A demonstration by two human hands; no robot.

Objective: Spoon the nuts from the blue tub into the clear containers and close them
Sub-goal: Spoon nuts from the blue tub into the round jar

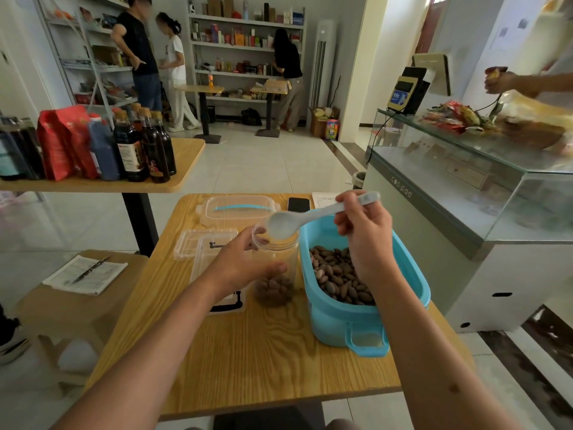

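Both hands busy: left hand (245,262) grips clear jar (276,268); right hand (362,231) fingers pinch white spoon (310,217); no label legible.

Both bare forearms are extended forward over the table. The left hand (245,262) is wrapped around the side of the clear jar (276,268), thumb toward the front. The right hand (362,234) is raised, and the spoon (310,215) handle is pinched between its curled fingers.

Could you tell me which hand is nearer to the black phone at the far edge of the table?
Right. The right hand, holding the spoon, is just beside and in front of the phone; the left hand grips the clear jar farther back.
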